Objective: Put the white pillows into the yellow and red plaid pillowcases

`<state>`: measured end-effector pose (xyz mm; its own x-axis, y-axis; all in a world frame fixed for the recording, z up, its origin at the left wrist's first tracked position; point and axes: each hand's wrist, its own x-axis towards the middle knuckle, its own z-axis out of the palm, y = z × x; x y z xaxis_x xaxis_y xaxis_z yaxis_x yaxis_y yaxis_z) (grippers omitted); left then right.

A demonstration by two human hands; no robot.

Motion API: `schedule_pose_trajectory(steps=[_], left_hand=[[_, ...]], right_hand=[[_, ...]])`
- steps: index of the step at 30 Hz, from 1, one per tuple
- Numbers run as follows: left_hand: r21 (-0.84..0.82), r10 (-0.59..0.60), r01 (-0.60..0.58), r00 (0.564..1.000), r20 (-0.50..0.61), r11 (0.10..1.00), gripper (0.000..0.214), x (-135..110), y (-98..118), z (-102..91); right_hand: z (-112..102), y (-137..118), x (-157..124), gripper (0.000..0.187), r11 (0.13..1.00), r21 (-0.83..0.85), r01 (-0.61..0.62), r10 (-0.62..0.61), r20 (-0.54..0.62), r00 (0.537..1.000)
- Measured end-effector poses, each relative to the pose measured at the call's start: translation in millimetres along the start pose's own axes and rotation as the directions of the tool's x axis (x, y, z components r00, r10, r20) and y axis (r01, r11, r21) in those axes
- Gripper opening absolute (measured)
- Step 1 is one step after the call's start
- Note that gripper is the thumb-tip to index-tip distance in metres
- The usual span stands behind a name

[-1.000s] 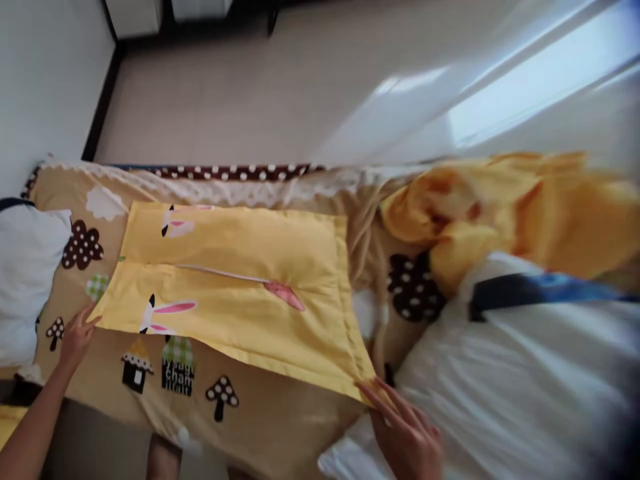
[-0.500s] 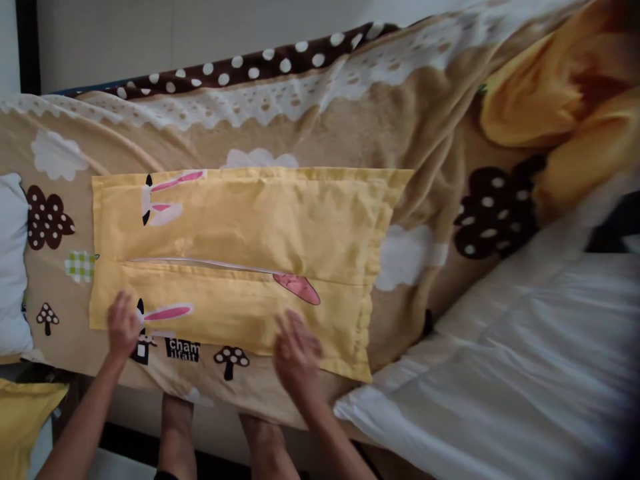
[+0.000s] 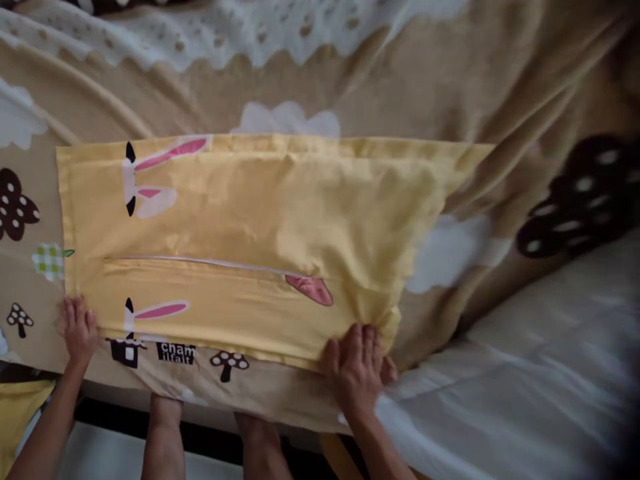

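A yellow pillowcase (image 3: 260,220) with pink-eared rabbit prints lies flat on a tan blanket (image 3: 380,80). A seam runs across its middle. My left hand (image 3: 77,328) sits at its near left corner, fingers curled onto the cloth. My right hand (image 3: 356,365) is at the near right corner, fingers pressed together over the bunched edge and thumb off to the side. Both hands grip the near edge.
The blanket carries mushroom, cloud and house prints and a white lace band (image 3: 260,33) at the back. A white quilt (image 3: 540,373) lies at the right. My legs (image 3: 165,440) stand against the bed edge. More yellow cloth (image 3: 20,407) shows at lower left.
The view has moved closer and lower over the bed. My hands slid apart from the middle of the near edge to its two corners. The right corner is now bunched.
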<state>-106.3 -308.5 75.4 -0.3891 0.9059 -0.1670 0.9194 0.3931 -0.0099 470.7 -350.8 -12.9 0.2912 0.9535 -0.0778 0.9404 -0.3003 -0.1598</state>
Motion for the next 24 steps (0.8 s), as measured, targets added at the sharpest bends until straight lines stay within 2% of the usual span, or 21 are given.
schedule_pose_trajectory(steps=[1, 2, 3, 5, 7, 8, 9, 10, 11, 12, 14, 15, 17, 19, 20, 21, 22, 24], left_hand=[[-0.016, 0.06, -0.061, 0.998, -0.03, 0.998, 0.065, 1, 9, -2.7], [-0.043, 0.14, -0.144, 0.987, -0.079, 0.989, 0.067, 6, 29, -2.6], [-0.079, 0.237, -0.249, 0.963, -0.129, 0.965, 0.069, 15, 59, 0.0], [-0.161, 0.449, -0.479, 0.874, -0.187, 0.863, 0.071, 45, 138, 10.1], [-0.196, 0.608, -0.617, 0.786, -0.111, 0.762, 0.064, 88, 217, 21.1], [-0.193, 0.647, -0.642, 0.762, -0.045, 0.742, 0.061, 114, 248, 24.8], [-0.183, 0.651, -0.64, 0.759, 0.005, 0.746, 0.058, 140, 269, 26.3], [-0.167, 0.625, -0.613, 0.78, 0.025, 0.772, 0.056, 167, 280, 25.5], [-0.149, 0.608, -0.596, 0.792, 0.051, 0.789, 0.057, 193, 280, 22.6], [-0.129, 0.575, -0.567, 0.817, 0.04, 0.814, 0.06, 216, 272, 18.1], [-0.095, 0.489, -0.49, 0.872, -0.036, 0.867, 0.064, 253, 243, 7.7], [-0.093, 0.46, -0.465, 0.885, -0.073, 0.88, 0.066, 265, 227, 3.5], [-0.109, 0.419, -0.433, 0.899, -0.131, 0.895, 0.068, 278, 203, -0.7], [-0.134, 0.404, -0.425, 0.901, -0.157, 0.895, 0.068, 280, 194, 0.7], [-0.141, 0.402, -0.423, 0.902, -0.156, 0.895, 0.068, 278, 194, 2.5], [-0.141, 0.401, -0.421, 0.904, -0.15, 0.896, 0.068, 277, 196, 4.4], [-0.139, 0.4, -0.417, 0.906, -0.139, 0.898, 0.068, 276, 198, 6.2], [-0.142, 0.392, -0.404, 0.914, -0.106, 0.904, 0.068, 275, 201, 8.8]], right_hand=[[-6, -10, 6, 0.059, 0.999, 0.029, 0.03, -0.03, -0.015, 0.999], [-10, -33, 17, 0.058, 0.994, 0.068, 0.08, -0.077, -0.046, 0.996], [-12, -68, 33, 0.059, 0.982, 0.114, 0.147, -0.138, -0.088, 0.987], [-8, -154, 74, 0.061, 0.929, 0.204, 0.308, -0.282, -0.146, 0.948], [1, -235, 125, 0.058, 0.847, 0.276, 0.455, -0.45, -0.084, 0.889], [6, -262, 152, 0.054, 0.8, 0.314, 0.511, -0.527, -0.039, 0.849], [11, -278, 179, 0.052, 0.748, 0.352, 0.562, -0.6, 0.0, 0.8], [15, -280, 205, 0.05, 0.697, 0.385, 0.606, -0.668, 0.038, 0.744], [17, -269, 230, 0.05, 0.671, 0.396, 0.627, -0.699, 0.055, 0.713], [19, -247, 253, 0.052, 0.706, 0.376, 0.6, -0.661, 0.047, 0.749], [19, -178, 290, 0.063, 0.865, 0.274, 0.421, -0.429, -0.034, 0.903], [17, -140, 303, 0.066, 0.923, 0.223, 0.314, -0.301, -0.093, 0.949], [12, -70, 318, 0.068, 0.947, 0.153, 0.282, -0.281, -0.03, 0.959], [7, -32, 319, 0.066, 0.971, 0.09, 0.222, -0.227, 0.043, 0.973], [5, -30, 315, 0.066, 0.984, 0.069, 0.166, -0.169, 0.052, 0.984], [3, -40, 309, 0.066, 0.993, 0.061, 0.102, -0.104, 0.04, 0.994], [2, -64, 299, 0.066, 0.996, 0.075, 0.051, -0.052, 0.007, 0.999], [3, -143, 273, 0.067, 0.984, 0.168, 0.058, -0.042, -0.099, 0.994]])
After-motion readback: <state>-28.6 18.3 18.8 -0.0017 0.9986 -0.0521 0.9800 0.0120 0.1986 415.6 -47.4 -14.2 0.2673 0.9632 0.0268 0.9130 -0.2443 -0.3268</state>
